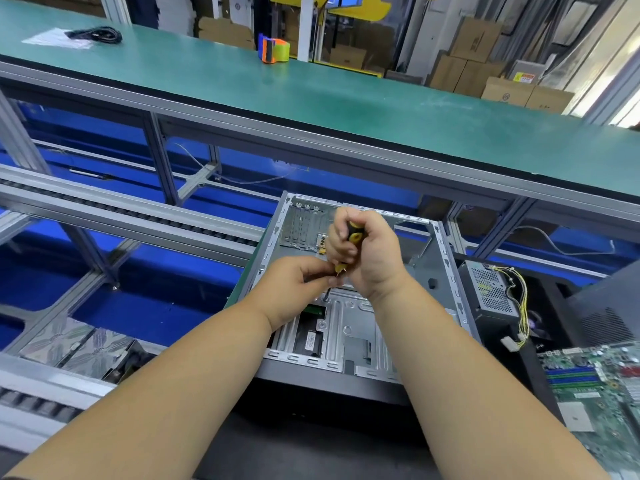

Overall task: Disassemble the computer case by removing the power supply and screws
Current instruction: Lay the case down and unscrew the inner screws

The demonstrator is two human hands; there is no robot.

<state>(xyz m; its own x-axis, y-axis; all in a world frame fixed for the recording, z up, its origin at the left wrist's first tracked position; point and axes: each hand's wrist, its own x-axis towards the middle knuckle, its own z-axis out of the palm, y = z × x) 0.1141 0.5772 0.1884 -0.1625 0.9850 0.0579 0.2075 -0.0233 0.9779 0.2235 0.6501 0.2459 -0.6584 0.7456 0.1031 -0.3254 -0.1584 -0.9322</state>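
An open grey computer case lies on its side in front of me, its inside bare metal. My right hand grips the black and yellow handle of a screwdriver held upright over the case floor. My left hand pinches the screwdriver's shaft near its lower end, and the tip meets a screw on the metal drive bracket. The grey power supply with its yellow and black wires stands outside the case, just to its right.
A green motherboard lies at the right on the black mat. A long green bench with a tape dispenser and a black cable runs behind. Roller conveyor rails and foil-wrapped parts are at the left.
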